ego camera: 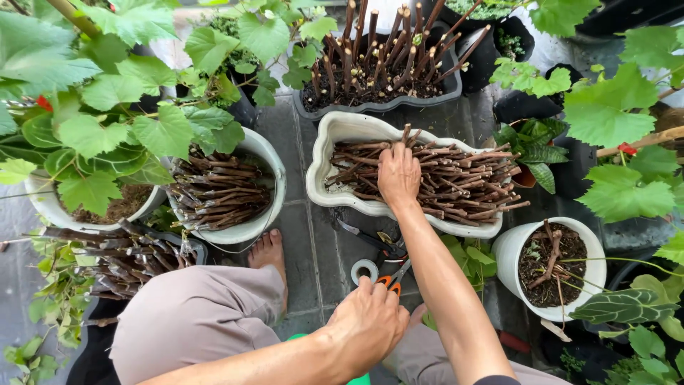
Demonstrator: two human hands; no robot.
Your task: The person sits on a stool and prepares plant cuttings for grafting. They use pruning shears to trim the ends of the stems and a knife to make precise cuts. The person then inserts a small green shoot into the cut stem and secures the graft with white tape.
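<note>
Around the long white planter (335, 153), taken left to right:

Round white pot (274, 171): just left of the planter, packed with cut brown sticks laid flat; a good match for how a bundle should lie, ends together.

Left hand (367, 321): below the planter, near its front rim, fingers curled down onto the orange-handled scissors (390, 279); whether they grip the handles I cannot tell, as the knuckles hide them.

Tape roll (365, 269): a small white ring, touching the paving just left of the scissors, below the planter.

Right hand (399, 175): over the middle of the planter, fingers narrow and pressed down into the cuttings (456, 182), seemingly closing on one or two.

Cuttings: a heap of brown stick lengths filling the planter, pointing mostly right.

Doing it well: I judge it best to lift a single stick from the top of the heap, so its buds are not scraped.

Small white pot (509, 249): right of the planter, soil with one twig.
</note>
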